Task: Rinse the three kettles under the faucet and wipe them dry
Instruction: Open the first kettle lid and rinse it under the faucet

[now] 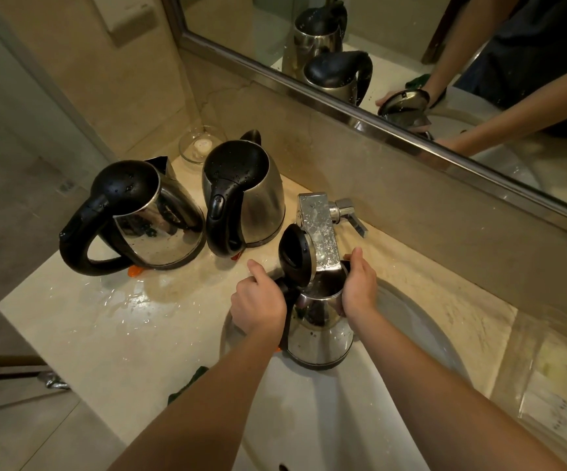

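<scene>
A steel kettle (321, 338) with its black lid flipped open stands upright over the sink, its mouth under the chrome faucet spout (319, 229). My left hand (258, 304) grips its black handle. My right hand (360, 287) wraps around the rim on the far side. Two more steel kettles with shut black lids stand on the wet counter at the left: one (146, 219) nearer the edge, one (248, 195) beside the faucet. Both carry water drops.
The white sink basin (309, 419) lies below my arms. A dark green cloth (190, 382) peeks out on the counter under my left forearm. A glass dish (200, 144) sits in the back corner. Puddles cover the marble counter (81, 321). A mirror (411, 62) runs along the wall.
</scene>
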